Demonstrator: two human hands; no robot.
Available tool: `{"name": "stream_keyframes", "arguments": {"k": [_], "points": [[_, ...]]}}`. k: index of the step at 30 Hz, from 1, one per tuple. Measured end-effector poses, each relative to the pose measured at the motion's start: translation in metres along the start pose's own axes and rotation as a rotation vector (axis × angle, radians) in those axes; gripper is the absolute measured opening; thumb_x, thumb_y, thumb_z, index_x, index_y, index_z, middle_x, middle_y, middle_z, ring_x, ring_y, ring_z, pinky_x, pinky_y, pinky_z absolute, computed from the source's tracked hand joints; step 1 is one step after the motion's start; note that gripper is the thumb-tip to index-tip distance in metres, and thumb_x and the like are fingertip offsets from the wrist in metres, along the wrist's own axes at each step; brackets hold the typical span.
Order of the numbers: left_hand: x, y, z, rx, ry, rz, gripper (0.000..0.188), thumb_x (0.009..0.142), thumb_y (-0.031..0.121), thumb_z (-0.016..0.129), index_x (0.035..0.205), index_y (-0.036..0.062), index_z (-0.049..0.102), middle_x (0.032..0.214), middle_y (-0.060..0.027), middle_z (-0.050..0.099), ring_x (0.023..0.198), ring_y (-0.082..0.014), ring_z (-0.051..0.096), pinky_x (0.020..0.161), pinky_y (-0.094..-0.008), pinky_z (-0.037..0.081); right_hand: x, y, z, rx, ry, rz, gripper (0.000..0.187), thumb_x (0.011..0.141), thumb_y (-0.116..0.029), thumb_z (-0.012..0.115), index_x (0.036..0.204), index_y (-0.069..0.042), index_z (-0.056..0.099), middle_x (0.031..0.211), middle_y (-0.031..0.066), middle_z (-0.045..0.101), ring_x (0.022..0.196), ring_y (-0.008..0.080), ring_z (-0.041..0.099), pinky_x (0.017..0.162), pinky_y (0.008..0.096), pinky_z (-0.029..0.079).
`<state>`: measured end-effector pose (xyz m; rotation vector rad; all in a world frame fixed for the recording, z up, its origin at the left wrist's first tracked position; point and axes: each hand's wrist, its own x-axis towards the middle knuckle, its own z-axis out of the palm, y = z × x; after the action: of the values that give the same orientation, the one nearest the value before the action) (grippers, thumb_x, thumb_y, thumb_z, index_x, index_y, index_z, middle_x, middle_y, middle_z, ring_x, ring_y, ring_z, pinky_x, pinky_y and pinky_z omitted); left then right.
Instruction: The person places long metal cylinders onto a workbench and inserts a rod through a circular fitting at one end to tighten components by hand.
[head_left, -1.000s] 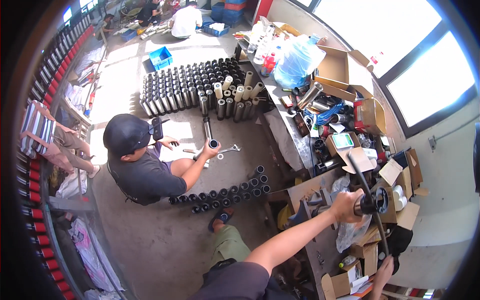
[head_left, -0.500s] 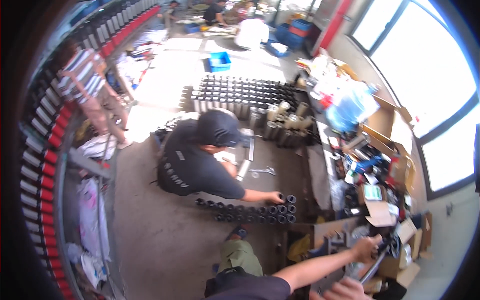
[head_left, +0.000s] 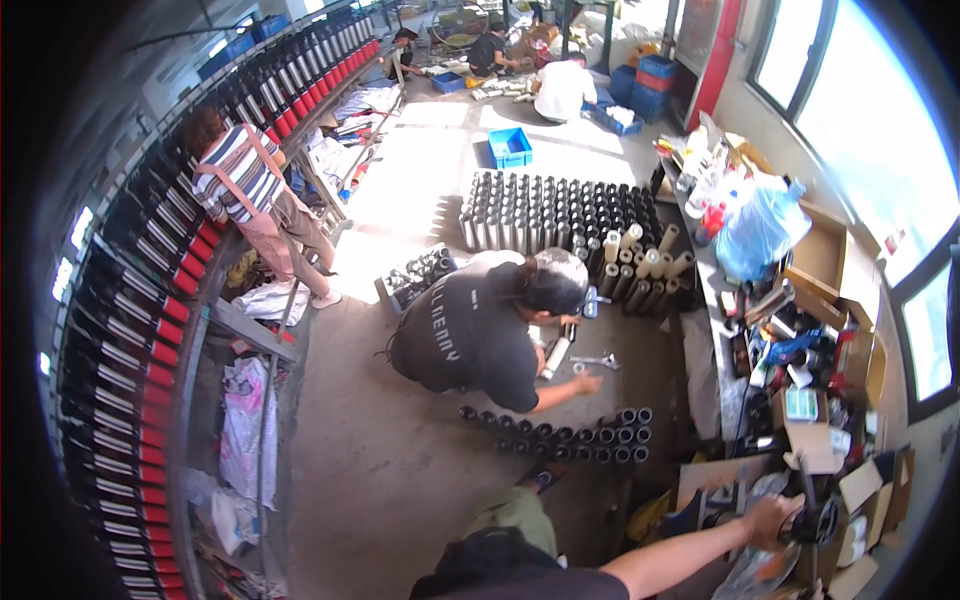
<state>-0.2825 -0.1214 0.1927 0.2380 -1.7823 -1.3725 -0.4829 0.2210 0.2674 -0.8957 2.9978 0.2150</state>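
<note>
My left hand [head_left: 773, 522] reaches out to the right over the cluttered bench, its fingers wrapped around a dark round fitting with a long bar [head_left: 822, 522]. The bar runs nearly upright in the picture, passing at the fingertips. What exactly the fitting is I cannot make out. Cardboard boxes [head_left: 882, 500] and a crumpled clear plastic bag [head_left: 755, 572] lie close to this hand. My right hand is out of sight.
A crouching co-worker [head_left: 470, 335] works on the floor beside a pale tube [head_left: 557, 358] and a wrench [head_left: 597, 360]. Rows of black tubes [head_left: 565, 436] stand before them, with more tubes [head_left: 540, 215] beyond. Left stands a rack of red-based cylinders [head_left: 150, 440]; another person [head_left: 255, 190] is there.
My view has swung, shifting the scene rightward. The bar has turned from slanting to nearly upright, and my blurred right hand has left the picture. The co-worker's hand has moved off the black tubes.
</note>
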Motion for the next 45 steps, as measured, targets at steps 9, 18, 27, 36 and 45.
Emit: {"name": "stream_keyframes", "arguments": {"k": [9, 18, 27, 36, 45], "points": [[0.009, 0.001, -0.027, -0.108, 0.051, -0.11, 0.058, 0.057, 0.021, 0.077, 0.103, 0.0058, 0.044, 0.079, -0.0241, 0.062, 0.081, -0.0507, 0.06, 0.067, -0.0556, 0.048, -0.283, -0.242, -0.079, 0.624, -0.028, -0.451, 0.048, 0.093, -0.03, 0.071, 0.134, -0.008, 0.057, 0.11, 0.0113, 0.061, 0.083, 0.0293, 0.055, 0.072, 0.039, 0.045], [-0.004, -0.006, -0.011, -0.12, 0.026, -0.151, 0.063, 0.059, 0.023, 0.08, 0.109, 0.009, 0.044, 0.088, -0.0213, 0.063, 0.087, -0.0478, 0.062, 0.07, -0.0523, 0.051, -0.108, -0.435, -0.234, 0.216, 0.312, -1.857, 0.012, 0.085, -0.01, 0.063, 0.09, -0.007, 0.073, 0.067, 0.0038, 0.056, 0.062, 0.0197, 0.058, 0.058, 0.0309, 0.044], [-0.004, -0.003, -0.021, -0.119, 0.019, -0.157, 0.056, 0.061, 0.023, 0.076, 0.105, 0.0075, 0.045, 0.082, -0.0241, 0.063, 0.083, -0.0489, 0.062, 0.069, -0.0567, 0.049, 0.32, -0.385, -0.115, -0.18, 0.305, -0.609, 0.028, 0.079, -0.003, 0.063, 0.106, -0.006, 0.068, 0.108, 0.018, 0.067, 0.106, 0.0396, 0.061, 0.091, 0.0479, 0.05], [0.012, -0.013, -0.025, 0.027, 0.071, -0.051, 0.054, 0.064, 0.034, 0.079, 0.106, 0.0109, 0.055, 0.079, -0.0169, 0.066, 0.075, -0.0416, 0.067, 0.064, -0.0503, 0.055, -0.123, -0.089, 0.004, 0.271, 0.375, -0.077, 0.048, 0.096, -0.022, 0.058, 0.135, 0.004, 0.049, 0.11, 0.0246, 0.061, 0.09, 0.0425, 0.061, 0.083, 0.0423, 0.05], [0.015, 0.0, -0.011, -0.054, 0.037, -0.075, 0.054, 0.064, 0.034, 0.083, 0.099, 0.0105, 0.05, 0.076, -0.0177, 0.066, 0.075, -0.0428, 0.067, 0.063, -0.0509, 0.054, -0.2, -0.242, -0.174, 0.029, 0.232, -1.022, 0.025, 0.085, -0.028, 0.073, 0.101, -0.009, 0.068, 0.083, 0.0049, 0.062, 0.068, 0.0141, 0.059, 0.058, 0.0241, 0.045]]}}
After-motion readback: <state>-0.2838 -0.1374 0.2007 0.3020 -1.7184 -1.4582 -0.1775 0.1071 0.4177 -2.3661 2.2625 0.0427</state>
